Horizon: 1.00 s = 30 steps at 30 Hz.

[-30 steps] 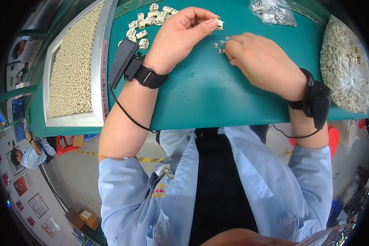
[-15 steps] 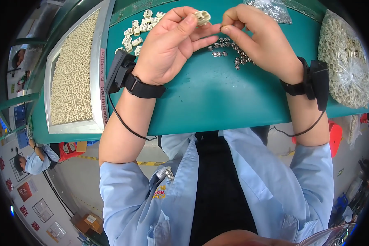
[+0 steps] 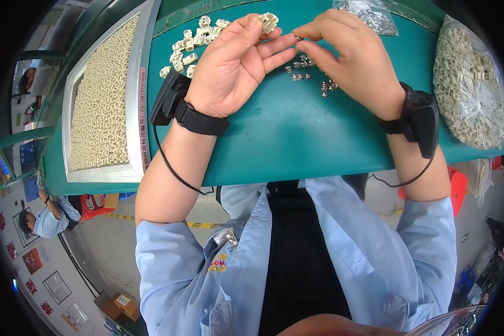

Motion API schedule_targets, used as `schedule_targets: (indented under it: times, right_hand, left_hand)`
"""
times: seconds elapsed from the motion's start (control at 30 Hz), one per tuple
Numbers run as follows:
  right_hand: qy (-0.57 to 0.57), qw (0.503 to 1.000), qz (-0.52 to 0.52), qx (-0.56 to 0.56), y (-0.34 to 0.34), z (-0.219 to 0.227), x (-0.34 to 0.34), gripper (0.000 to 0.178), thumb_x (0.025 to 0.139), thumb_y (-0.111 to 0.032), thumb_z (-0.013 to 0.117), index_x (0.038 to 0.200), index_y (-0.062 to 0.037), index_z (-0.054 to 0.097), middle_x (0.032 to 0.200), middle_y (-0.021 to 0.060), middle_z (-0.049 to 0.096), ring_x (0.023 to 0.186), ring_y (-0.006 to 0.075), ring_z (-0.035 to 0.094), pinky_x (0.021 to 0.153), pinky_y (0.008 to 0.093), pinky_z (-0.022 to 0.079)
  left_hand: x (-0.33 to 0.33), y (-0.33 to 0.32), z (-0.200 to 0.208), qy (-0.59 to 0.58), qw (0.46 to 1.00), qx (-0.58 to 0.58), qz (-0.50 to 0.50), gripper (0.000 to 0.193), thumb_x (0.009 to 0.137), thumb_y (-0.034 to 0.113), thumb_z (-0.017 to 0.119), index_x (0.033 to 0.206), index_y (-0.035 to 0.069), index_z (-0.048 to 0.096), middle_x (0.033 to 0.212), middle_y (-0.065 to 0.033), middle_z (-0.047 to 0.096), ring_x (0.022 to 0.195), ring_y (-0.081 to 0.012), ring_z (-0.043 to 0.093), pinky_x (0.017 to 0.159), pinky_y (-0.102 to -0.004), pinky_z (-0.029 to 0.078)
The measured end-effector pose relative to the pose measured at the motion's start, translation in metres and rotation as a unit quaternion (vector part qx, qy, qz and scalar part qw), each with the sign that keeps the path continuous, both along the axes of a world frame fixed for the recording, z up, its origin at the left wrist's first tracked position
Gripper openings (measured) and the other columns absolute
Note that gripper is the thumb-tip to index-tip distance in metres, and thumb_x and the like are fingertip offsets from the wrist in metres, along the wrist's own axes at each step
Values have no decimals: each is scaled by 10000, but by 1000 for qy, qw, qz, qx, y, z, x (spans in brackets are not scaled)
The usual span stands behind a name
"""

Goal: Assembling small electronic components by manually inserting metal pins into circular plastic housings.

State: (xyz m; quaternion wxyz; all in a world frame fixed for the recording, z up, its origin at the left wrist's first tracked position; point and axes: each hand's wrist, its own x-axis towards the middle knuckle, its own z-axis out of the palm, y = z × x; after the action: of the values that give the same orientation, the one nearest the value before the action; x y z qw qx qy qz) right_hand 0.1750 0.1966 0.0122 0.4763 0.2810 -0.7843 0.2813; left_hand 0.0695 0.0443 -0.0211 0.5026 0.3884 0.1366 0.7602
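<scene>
My left hand (image 3: pixel 235 64) is palm up, thumb and index finger closed on a small cream plastic housing (image 3: pixel 268 23) with openings in it. Its other fingers stretch toward my right hand (image 3: pixel 353 56). The right thumb and index finger pinch a tiny dark metal piece (image 3: pixel 298 38), mostly covered by the fingertips, close beside the left fingertips. Under and beside the right hand, several small shiny metal parts (image 3: pixel 301 77) lie on the green table mat (image 3: pixel 297 134). Loose cream housings (image 3: pixel 189 58) are scattered to the left of my left hand.
A metal-framed tray (image 3: pixel 135 123) packed with cream pieces stands on the left. On the right lies a big clear bag of cream parts (image 3: pixel 470 89). A smaller clear bag of metal parts (image 3: pixel 375 17) sits at the far edge. Red stools (image 3: pixel 458 190) are below the table.
The cream housing has shifted slightly left and turned between my left fingers. My right hand has moved a little left and its pinched piece now sits against the left fingertips.
</scene>
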Motion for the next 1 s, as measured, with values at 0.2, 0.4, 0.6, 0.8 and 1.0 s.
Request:
schedule_targets:
  times: [0.2,0.4,0.6,0.8,1.0]
  right_hand:
    - [-384,907,-81,-156,-7,29,34,86,798,-87,635,817,-8,608,717,53,583,623,152,538,581,246,423]
    - [-485,768,83,-410,-3,19,31,101,868,-108,592,856,-8,599,737,-27,566,623,32,477,557,183,391]
    - [-505,751,76,-419,-8,23,33,89,871,-104,587,878,-15,581,725,-33,552,621,23,463,550,169,384]
    - [-506,759,66,-404,-8,23,33,90,861,-99,592,865,-11,572,724,-25,553,614,22,464,541,168,383]
    - [-502,778,35,-376,-14,29,36,95,856,-96,594,860,-4,569,714,-20,548,610,26,466,532,172,385]
  left_hand:
    - [26,-19,23,-82,972,-201,94,114,937,179,463,979,80,501,1051,-110,580,1086,-274,530,971,-425,399]
    - [29,-18,22,127,935,-244,224,209,877,139,585,1050,33,536,966,-62,620,935,-163,603,794,-242,469]
    - [30,-18,23,149,929,-248,231,208,871,116,588,1049,22,532,982,-78,619,925,-171,610,810,-251,471]
    - [30,-19,23,162,931,-245,218,180,897,168,558,1051,81,531,982,-49,612,940,-171,584,839,-299,442]
    - [29,-20,23,199,920,-250,226,195,894,169,562,1054,60,543,953,-56,617,892,-160,587,814,-282,449]
